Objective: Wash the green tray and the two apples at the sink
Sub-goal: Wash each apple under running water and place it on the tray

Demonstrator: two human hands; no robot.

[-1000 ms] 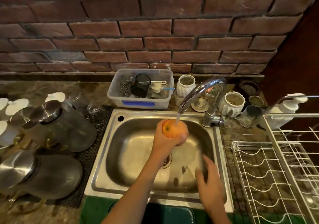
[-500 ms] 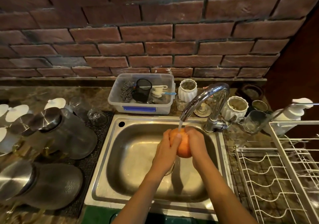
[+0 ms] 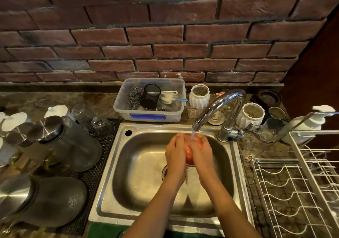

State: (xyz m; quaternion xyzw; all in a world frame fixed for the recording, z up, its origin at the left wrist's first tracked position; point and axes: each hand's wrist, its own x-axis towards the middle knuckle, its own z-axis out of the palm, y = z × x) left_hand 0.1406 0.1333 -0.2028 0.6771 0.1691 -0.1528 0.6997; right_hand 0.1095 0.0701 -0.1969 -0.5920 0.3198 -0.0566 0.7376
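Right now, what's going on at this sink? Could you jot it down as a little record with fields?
place: steel sink below a brick wall
tap: running, stream landing on the apple
apple: held over the basin between both hands
left hand: wrapped round the apple's left side
right hand: wrapped round its right side
rack: white wire, right of the sink
tub: behind the sink, holding scrubbers and brushes

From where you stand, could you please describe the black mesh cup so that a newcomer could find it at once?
Start at the steel sink and look straight behind it, against the brick wall, to the clear plastic tub. The mesh cup leans inside, between the steel scourers and white brush. It is the tub's only black item.
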